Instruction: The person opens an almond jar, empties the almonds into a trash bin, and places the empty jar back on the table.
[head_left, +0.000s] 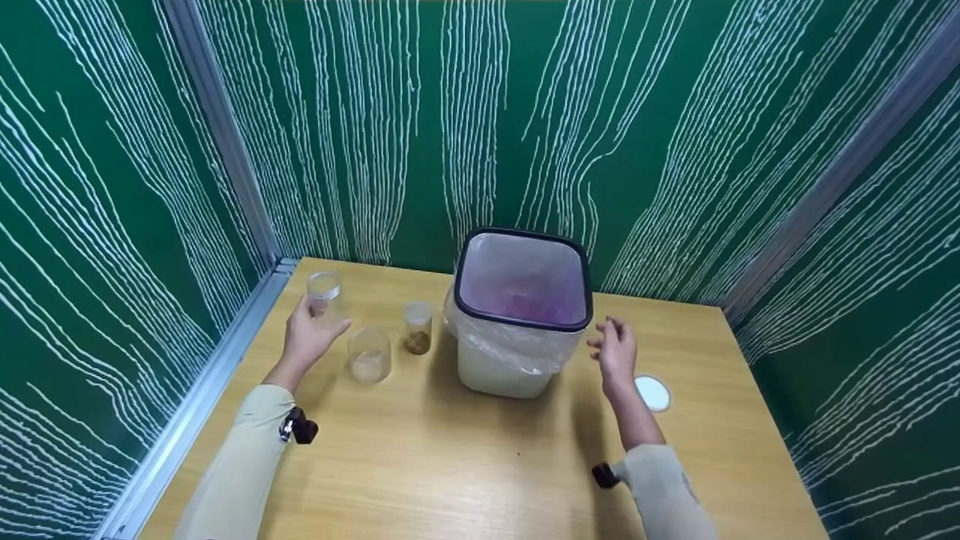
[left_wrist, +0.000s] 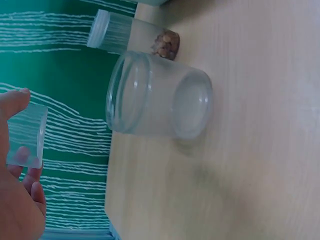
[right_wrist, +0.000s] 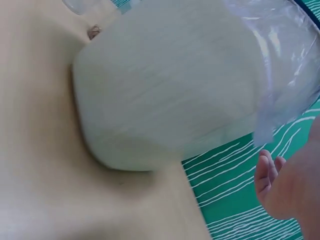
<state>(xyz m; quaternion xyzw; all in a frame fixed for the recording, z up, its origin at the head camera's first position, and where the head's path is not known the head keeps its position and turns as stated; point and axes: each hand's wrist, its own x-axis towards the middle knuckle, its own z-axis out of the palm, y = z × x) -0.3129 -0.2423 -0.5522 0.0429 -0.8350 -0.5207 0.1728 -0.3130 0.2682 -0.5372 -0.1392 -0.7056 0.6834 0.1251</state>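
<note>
Head view. The left hand (head_left: 311, 330), at 9 o'clock of the bin (head_left: 502, 367), holds a clear cup (head_left: 324, 292) between thumb and fingers; the cup rises toward 12 o'clock of that hand. A wide clear jar (head_left: 369, 358) and a small jar (head_left: 418, 328) with brown pieces in its base stand on the wooden table (head_left: 420, 465) between left hand and bin. A translucent liner (head_left: 517, 349) folds over the bin's black rim. The right hand (head_left: 615, 352), fingers loosely bent, hangs at the bin's 4 o'clock; a white disc (head_left: 652, 394) lies beyond it, at 4 o'clock.

Left wrist view. The cup is gripped at 9 o'clock of the frame. The wide jar lies near the centre, its mouth toward 9 o'clock; the small jar, capped, appears at its 11 o'clock.

Right wrist view. The bin fills the middle, its liner toward 2 o'clock. The right hand's bent fingers, at 4 o'clock, are just beside the liner's hanging edge; contact cannot be told.
</note>
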